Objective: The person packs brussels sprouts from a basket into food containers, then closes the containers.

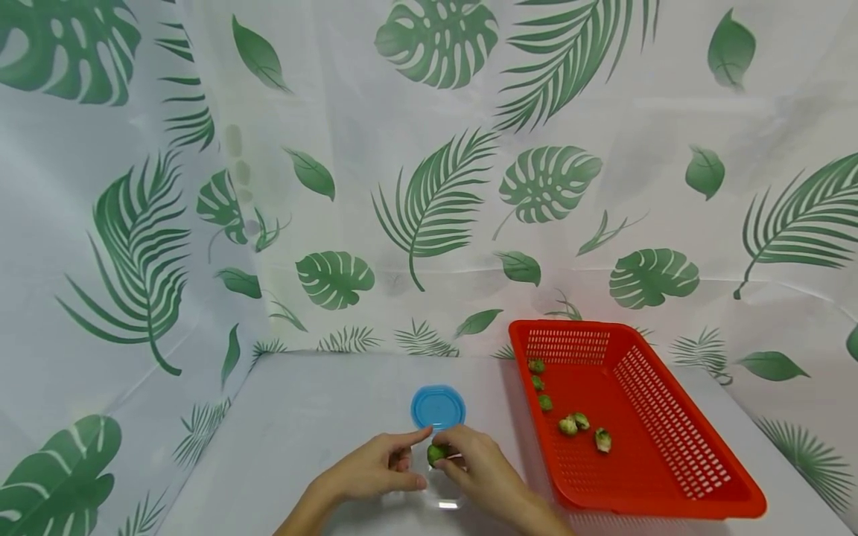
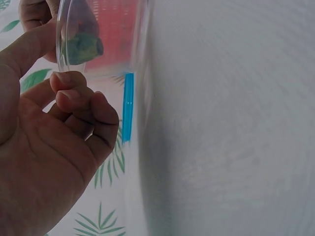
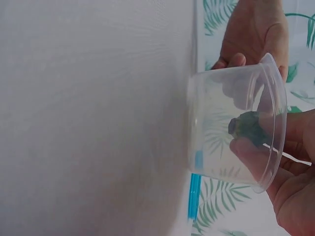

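Between the thumb and fingers of my right hand [image 1: 489,473] is a green Brussels sprout [image 1: 437,455], pinched at the mouth of a clear plastic cup [image 3: 209,123]. In the right wrist view the sprout and fingertips show through the cup wall, stem end pointing down into it. My left hand [image 1: 372,470] is curved about the cup's left side, with thumb and index finger spread at the rim and the other fingers curled against the wall. The cup stands upright on the white table. Just beyond it lies a round blue lid [image 1: 438,409].
A red perforated basket [image 1: 660,508] stands to the right, holding several Brussels sprouts [image 1: 568,426], mostly along its left side. Behind the table [image 1: 302,402] hangs a white curtain [image 1: 429,313] printed with green leaves, which also runs down the left side.
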`<act>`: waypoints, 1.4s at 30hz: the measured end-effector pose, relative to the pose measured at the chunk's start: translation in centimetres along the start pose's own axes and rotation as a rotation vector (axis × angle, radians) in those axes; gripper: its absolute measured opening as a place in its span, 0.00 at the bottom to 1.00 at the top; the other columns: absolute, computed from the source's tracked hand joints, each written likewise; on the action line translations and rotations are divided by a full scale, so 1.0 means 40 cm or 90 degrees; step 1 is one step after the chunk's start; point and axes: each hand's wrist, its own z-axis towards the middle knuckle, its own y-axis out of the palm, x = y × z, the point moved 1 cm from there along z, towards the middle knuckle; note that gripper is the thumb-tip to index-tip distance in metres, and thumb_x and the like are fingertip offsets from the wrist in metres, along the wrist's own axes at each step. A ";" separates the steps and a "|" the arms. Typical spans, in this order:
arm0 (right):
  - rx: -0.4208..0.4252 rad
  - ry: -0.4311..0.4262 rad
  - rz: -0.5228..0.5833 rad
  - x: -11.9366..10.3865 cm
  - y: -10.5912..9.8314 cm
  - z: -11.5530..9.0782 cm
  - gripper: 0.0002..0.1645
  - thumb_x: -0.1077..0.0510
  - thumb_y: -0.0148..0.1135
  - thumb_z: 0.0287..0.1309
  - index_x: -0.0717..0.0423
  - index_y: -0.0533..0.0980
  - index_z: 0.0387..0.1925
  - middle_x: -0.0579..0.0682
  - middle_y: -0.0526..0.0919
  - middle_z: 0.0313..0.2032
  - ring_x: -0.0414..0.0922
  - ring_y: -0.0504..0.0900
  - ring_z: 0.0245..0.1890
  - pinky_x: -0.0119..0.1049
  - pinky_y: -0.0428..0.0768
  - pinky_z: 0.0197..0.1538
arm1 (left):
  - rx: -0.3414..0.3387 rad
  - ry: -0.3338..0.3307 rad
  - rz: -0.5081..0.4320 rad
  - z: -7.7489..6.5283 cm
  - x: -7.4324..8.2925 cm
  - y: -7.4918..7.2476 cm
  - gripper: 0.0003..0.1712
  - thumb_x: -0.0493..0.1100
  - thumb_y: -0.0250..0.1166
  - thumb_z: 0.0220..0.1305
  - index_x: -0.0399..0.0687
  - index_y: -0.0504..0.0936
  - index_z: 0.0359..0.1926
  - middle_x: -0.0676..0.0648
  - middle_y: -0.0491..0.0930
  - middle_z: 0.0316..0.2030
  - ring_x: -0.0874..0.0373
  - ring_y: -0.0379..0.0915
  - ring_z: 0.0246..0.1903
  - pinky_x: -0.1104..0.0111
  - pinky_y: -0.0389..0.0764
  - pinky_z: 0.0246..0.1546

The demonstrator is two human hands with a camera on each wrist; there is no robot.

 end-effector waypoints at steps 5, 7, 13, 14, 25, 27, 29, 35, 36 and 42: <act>0.000 0.003 -0.054 -0.002 0.006 0.004 0.10 0.65 0.73 0.62 0.54 0.83 0.44 0.44 0.85 0.40 0.34 0.86 0.42 0.25 0.84 0.45 | -0.005 0.010 0.006 0.000 -0.008 -0.004 0.44 0.45 0.73 0.67 0.50 0.64 0.79 0.58 0.69 0.26 0.70 0.59 0.22 0.78 0.64 0.24; 0.002 0.002 -0.075 -0.002 0.009 0.005 0.10 0.64 0.73 0.61 0.54 0.84 0.43 0.44 0.86 0.40 0.33 0.85 0.41 0.24 0.84 0.44 | -0.007 0.011 0.005 0.000 -0.009 -0.005 0.45 0.45 0.74 0.67 0.50 0.64 0.79 0.59 0.69 0.26 0.70 0.59 0.22 0.78 0.64 0.25; 0.007 -0.010 -0.125 0.001 0.017 0.005 0.10 0.63 0.75 0.60 0.55 0.84 0.43 0.44 0.87 0.39 0.32 0.84 0.39 0.26 0.85 0.43 | -0.007 0.013 0.000 0.000 -0.013 -0.004 0.45 0.45 0.74 0.67 0.48 0.63 0.79 0.58 0.69 0.27 0.70 0.59 0.22 0.78 0.64 0.24; 0.006 -0.011 -0.128 0.001 0.017 0.006 0.09 0.63 0.74 0.60 0.55 0.84 0.43 0.44 0.88 0.39 0.32 0.84 0.39 0.27 0.85 0.43 | -0.007 0.014 0.002 0.000 -0.013 -0.003 0.45 0.46 0.73 0.67 0.49 0.63 0.80 0.58 0.69 0.27 0.70 0.59 0.22 0.78 0.64 0.24; 0.005 -0.035 -0.166 0.002 0.026 0.006 0.10 0.67 0.74 0.58 0.53 0.86 0.40 0.43 0.87 0.38 0.31 0.82 0.38 0.27 0.85 0.42 | -0.007 0.014 -0.012 0.003 -0.015 -0.001 0.46 0.47 0.74 0.66 0.46 0.63 0.79 0.57 0.68 0.27 0.70 0.58 0.21 0.77 0.63 0.24; 0.008 -0.042 -0.169 0.003 0.028 0.006 0.10 0.68 0.73 0.57 0.52 0.86 0.39 0.42 0.87 0.37 0.30 0.81 0.36 0.27 0.84 0.41 | -0.007 0.013 -0.015 0.003 -0.016 0.000 0.46 0.47 0.74 0.66 0.47 0.63 0.79 0.57 0.68 0.27 0.70 0.58 0.21 0.77 0.63 0.24; 0.010 -0.044 -0.169 0.002 0.030 0.006 0.11 0.69 0.73 0.56 0.51 0.86 0.38 0.42 0.87 0.35 0.30 0.80 0.35 0.26 0.84 0.40 | -0.007 0.013 -0.013 0.003 -0.016 -0.001 0.45 0.46 0.74 0.66 0.47 0.63 0.79 0.58 0.68 0.27 0.70 0.58 0.21 0.77 0.63 0.24; 0.006 -0.039 -0.189 -0.002 0.034 0.011 0.11 0.69 0.73 0.55 0.51 0.87 0.35 0.41 0.87 0.33 0.28 0.79 0.32 0.26 0.82 0.37 | -0.006 0.013 -0.007 0.003 -0.016 -0.002 0.46 0.46 0.73 0.67 0.45 0.63 0.79 0.57 0.67 0.27 0.70 0.57 0.21 0.77 0.63 0.24; 0.004 -0.036 -0.193 -0.003 0.035 0.012 0.10 0.69 0.73 0.55 0.51 0.87 0.35 0.41 0.87 0.32 0.28 0.79 0.32 0.26 0.82 0.37 | -0.006 0.014 -0.007 0.002 -0.015 -0.002 0.46 0.46 0.73 0.67 0.44 0.63 0.79 0.57 0.67 0.27 0.70 0.57 0.21 0.77 0.62 0.24; 0.002 -0.026 -0.203 -0.008 0.035 0.015 0.10 0.69 0.74 0.54 0.52 0.87 0.34 0.42 0.87 0.31 0.29 0.79 0.32 0.26 0.82 0.36 | -0.007 0.016 -0.007 0.001 -0.011 -0.002 0.46 0.46 0.73 0.67 0.46 0.62 0.80 0.56 0.67 0.27 0.70 0.57 0.21 0.78 0.63 0.24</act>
